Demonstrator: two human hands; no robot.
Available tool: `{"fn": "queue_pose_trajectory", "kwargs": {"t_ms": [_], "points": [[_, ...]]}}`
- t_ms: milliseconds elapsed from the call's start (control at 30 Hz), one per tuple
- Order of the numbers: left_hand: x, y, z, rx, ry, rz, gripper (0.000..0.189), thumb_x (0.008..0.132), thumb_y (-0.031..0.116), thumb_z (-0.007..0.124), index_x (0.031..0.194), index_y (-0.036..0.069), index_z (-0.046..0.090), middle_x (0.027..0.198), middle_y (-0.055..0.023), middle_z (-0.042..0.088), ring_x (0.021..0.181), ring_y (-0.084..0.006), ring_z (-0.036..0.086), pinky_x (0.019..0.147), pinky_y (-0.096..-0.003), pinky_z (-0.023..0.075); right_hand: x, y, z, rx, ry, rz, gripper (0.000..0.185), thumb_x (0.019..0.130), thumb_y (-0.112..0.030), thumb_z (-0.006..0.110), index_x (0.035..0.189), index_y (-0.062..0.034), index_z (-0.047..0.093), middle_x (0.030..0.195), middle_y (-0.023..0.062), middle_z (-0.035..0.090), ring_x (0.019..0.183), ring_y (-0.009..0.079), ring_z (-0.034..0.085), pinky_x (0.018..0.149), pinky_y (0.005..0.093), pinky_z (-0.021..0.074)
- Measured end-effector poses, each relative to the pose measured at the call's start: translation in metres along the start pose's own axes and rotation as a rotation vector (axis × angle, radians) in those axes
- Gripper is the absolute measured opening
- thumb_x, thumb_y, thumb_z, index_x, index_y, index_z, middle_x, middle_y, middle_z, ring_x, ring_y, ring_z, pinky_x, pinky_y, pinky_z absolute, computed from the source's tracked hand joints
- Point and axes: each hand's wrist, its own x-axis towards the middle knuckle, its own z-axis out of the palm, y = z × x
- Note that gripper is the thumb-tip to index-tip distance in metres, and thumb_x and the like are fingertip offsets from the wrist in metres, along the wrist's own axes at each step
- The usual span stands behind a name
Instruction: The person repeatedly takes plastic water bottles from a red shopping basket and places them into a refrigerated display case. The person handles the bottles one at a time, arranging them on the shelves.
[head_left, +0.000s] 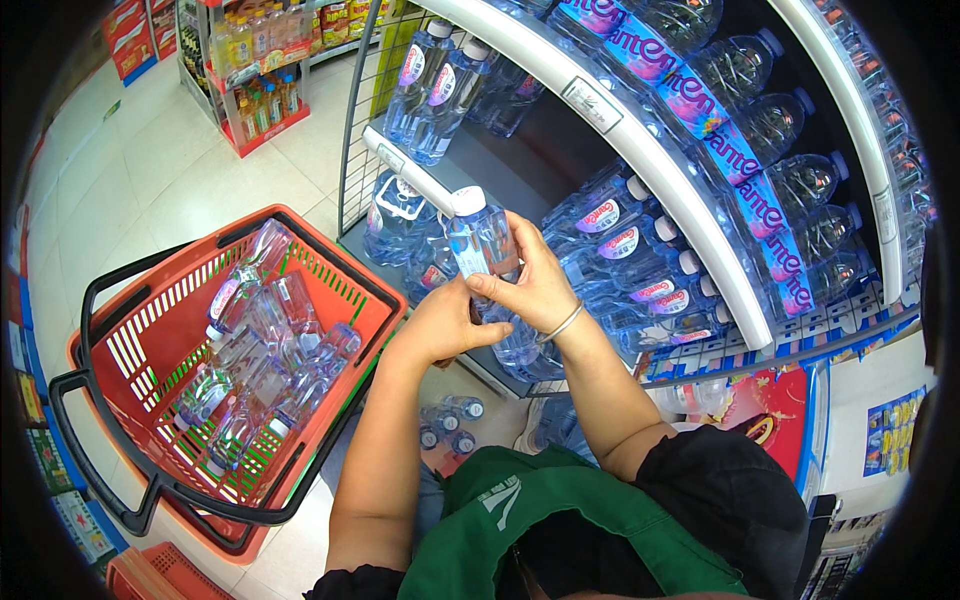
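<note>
A clear Ganten water bottle (480, 234) with a white cap is held upright, slightly tilted, before the shelf. My right hand (536, 281) wraps its body from the right, the thumb across the front. Lower down, my left hand (442, 319) grips it from the left; its fingers are mostly hidden. Behind my hands, several capped water bottles (622, 240) lie stacked on their sides on the lower shelf. To the left, a red plastic basket (330, 259) with black handles holds several clear bottles (259, 352), lying at various angles.
Upright bottles (435, 97) stand by the wire side panel (356, 165). A white shelf rail (645, 142) curves overhead, with shrink-wrapped bottle packs (720, 135) behind it. Several small bottles (446, 424) stand low between my arms. A drinks display (259, 75) stands on the tiled floor (161, 165).
</note>
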Motion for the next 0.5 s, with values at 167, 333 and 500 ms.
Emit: {"fn": "queue_pose_trajectory", "kwargs": {"t_ms": [167, 333, 500], "points": [[-0.0011, 0.0020, -0.0026, -0.021, -0.009, 0.013, 0.051, 0.072, 0.025, 0.078, 0.108, -0.001, 0.053, 0.054, -0.0032, 0.051, 0.034, -0.0147, 0.047, 0.032, -0.0302, 0.0367, 0.0017, -0.0054, 0.0007, -0.027, 0.008, 0.015, 0.096, 0.069, -0.044, 0.085, 0.139, 0.0039, 0.041, 0.125, 0.0201, 0.054, 0.084, 0.0221, 0.061, 0.074, 0.0333, 0.0531], [-0.0021, 0.0033, -0.0041, 0.029, -0.036, -0.029, 0.072, 0.073, 0.022, 0.077, 0.135, 0.003, 0.045, 0.057, -0.0039, 0.053, 0.033, -0.0159, 0.046, 0.033, -0.0322, 0.0357, 0.0026, -0.0072, 0.0029, -0.035, 0.023, 0.033, 0.094, 0.069, -0.045, 0.085, 0.138, 0.0025, 0.043, 0.126, 0.0208, 0.054, 0.103, 0.0283, 0.060, 0.088, 0.0371, 0.0493], [-0.0001, 0.0024, -0.0041, 0.041, -0.035, -0.044, 0.071, 0.073, 0.025, 0.077, 0.130, -0.002, 0.045, 0.057, -0.0049, 0.054, 0.033, -0.0163, 0.048, 0.032, -0.0322, 0.0357, 0.0015, -0.0062, 0.0026, -0.102, 0.018, 0.054, 0.093, 0.069, -0.044, 0.086, 0.139, -0.0004, 0.044, 0.130, 0.0195, 0.053, 0.123, 0.0309, 0.054, 0.102, 0.0398, 0.0431]]}}
